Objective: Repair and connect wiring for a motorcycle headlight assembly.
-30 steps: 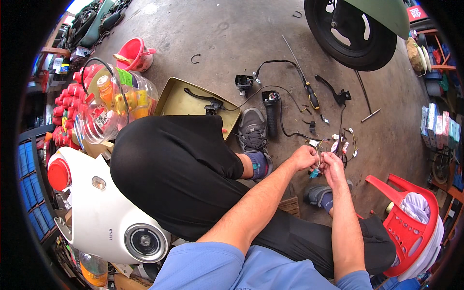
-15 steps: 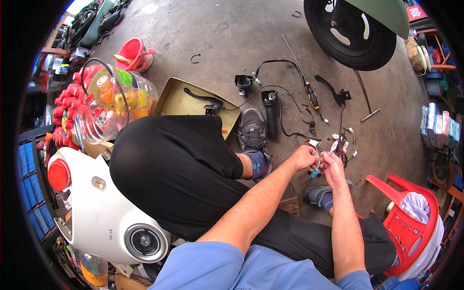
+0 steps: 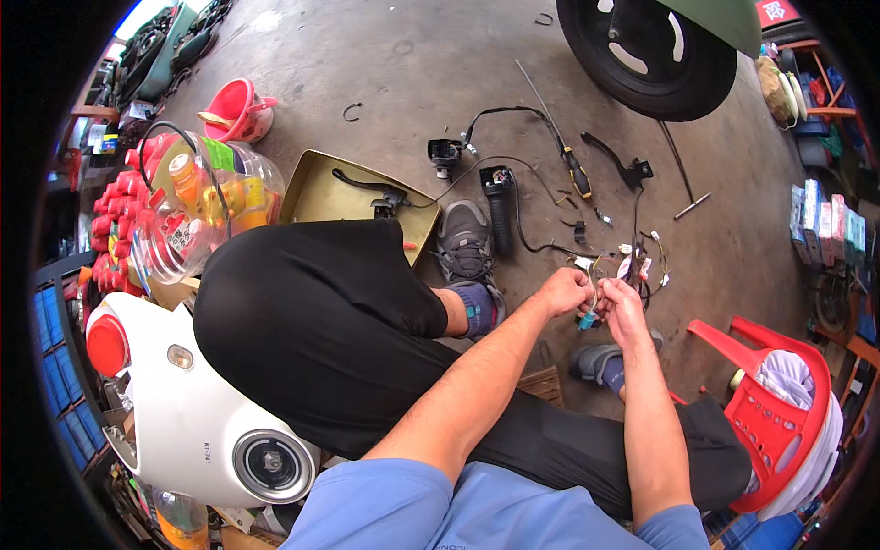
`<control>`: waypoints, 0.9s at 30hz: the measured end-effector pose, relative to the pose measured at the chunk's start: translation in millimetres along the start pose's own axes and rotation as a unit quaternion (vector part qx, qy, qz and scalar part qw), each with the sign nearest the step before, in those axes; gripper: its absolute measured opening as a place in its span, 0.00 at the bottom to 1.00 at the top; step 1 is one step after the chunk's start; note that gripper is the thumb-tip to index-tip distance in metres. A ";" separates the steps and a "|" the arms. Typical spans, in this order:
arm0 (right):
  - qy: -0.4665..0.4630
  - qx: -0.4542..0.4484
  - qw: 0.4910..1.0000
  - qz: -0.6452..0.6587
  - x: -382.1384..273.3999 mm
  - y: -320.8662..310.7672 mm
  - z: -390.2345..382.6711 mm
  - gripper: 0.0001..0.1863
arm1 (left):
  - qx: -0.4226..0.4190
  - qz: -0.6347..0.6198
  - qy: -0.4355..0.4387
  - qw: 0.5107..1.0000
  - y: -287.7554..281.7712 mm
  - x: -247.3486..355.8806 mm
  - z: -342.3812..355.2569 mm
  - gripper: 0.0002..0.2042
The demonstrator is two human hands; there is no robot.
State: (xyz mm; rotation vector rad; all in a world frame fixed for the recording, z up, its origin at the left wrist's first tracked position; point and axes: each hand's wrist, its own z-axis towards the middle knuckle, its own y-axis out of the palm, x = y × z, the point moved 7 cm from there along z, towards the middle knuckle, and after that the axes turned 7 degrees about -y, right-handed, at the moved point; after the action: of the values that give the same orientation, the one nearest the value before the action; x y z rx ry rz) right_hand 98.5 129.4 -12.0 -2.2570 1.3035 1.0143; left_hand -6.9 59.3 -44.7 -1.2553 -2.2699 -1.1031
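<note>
My left hand (image 3: 565,291) and my right hand (image 3: 623,310) meet low over the floor, fingers closed on thin wires. Just below the fingertips hangs a small blue connector (image 3: 588,321). White connectors (image 3: 584,263) and the loose wires of a harness (image 3: 656,249) lie right beyond the hands. A black cable runs from there to a handlebar grip (image 3: 499,209) with an open switch housing. Another lead goes up to a black brake lever (image 3: 623,163). Exactly which wire each hand pinches is too small to make out.
A screwdriver (image 3: 574,170), a black switch housing (image 3: 445,156) and a T-handle tool (image 3: 692,205) lie on the floor. Left stands a metal tray (image 3: 307,183) with another lever. A wheel (image 3: 642,64) is at the far right, a red chair (image 3: 775,412) nearer, a white headlight fairing (image 3: 202,412) at left.
The whole view has shifted slightly, so the floor items appear a little further left. My hands stay together at the wires, the blue connector still below them.
</note>
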 end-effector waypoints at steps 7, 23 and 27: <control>0.002 -0.001 1.000 -0.023 2.7 -2.8 1.1 0.05 | -0.002 0.009 -0.005 1.000 0.5 -4.0 3.7 0.06; -0.004 -0.002 1.000 -0.006 6.1 -4.6 4.1 0.06 | -0.001 0.011 -0.012 1.000 0.3 0.6 -2.2 0.05; -0.006 -0.009 1.000 -0.003 6.8 -5.3 4.3 0.07 | -0.001 0.006 -0.011 1.000 0.4 -0.8 -0.9 0.05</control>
State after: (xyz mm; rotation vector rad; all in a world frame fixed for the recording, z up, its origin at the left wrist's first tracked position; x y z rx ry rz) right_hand 103.4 130.5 -20.2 -2.2635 1.2865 1.0395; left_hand -6.1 58.3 -44.5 -1.2873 -2.2749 -1.0917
